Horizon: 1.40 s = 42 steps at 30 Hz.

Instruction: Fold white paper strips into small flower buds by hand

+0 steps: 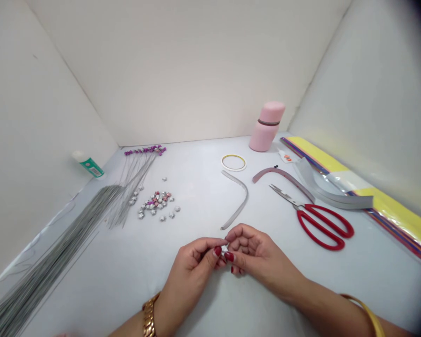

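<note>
Near the front middle of the table, a small silvery-white paper star [224, 249] is pinched between both hands. My left hand [196, 262] grips its left side with thumb and index finger. The right side is held by my right hand [254, 250], whose thumb presses at the front and whose other fingers curl behind. Just beyond the fingertips lies a curved grey paper strip [244, 199]. A pile of small silver, pink and purple stars [156, 201] rests to the left, with several loose ones around it.
Red-handled scissors [324, 227], a pinkish strip [287, 175], wide grey strips [347, 201] and yellow packets [389, 201] lie right. Behind are a tape roll [233, 162] and pink bottle [266, 126]. Left are grey wires [63, 248], purple-tipped stems [145, 150] and a glue tube [91, 167].
</note>
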Motion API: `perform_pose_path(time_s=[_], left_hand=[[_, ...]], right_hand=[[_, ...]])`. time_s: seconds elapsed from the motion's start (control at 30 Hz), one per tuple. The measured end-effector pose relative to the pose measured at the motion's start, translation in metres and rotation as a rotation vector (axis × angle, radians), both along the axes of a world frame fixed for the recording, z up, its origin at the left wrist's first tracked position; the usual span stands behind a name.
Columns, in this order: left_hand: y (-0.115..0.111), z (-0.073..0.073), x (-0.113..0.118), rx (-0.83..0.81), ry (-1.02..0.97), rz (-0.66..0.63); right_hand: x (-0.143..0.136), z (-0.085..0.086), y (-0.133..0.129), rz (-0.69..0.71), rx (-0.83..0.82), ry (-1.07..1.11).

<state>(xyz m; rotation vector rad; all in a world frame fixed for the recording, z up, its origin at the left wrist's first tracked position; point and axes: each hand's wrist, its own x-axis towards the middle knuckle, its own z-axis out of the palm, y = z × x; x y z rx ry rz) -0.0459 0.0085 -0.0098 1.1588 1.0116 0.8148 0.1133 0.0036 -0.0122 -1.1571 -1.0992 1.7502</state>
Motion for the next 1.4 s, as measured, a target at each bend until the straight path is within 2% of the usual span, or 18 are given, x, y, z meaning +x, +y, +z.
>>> perform_pose_path(time_s=[0.47,0.73,1.4], left_hand=[[0.0014,-0.0009,0.0018,-0.055,-0.089,-0.027],[0.0006,-0.001,0.0018,-0.075,-0.093,0.005],[-0.0036,-0.0041,0.0025,0.0,-0.032,0.011]], right_hand=[[0.0009,-0.0052,-0.0019,-0.006,0.045,-0.01],[0.0004,-0.007,-0.0033,-0.005,0.075,-0.034],[-0.0018,-0.0026,-0.0061,0.0,0.096,-0.074]])
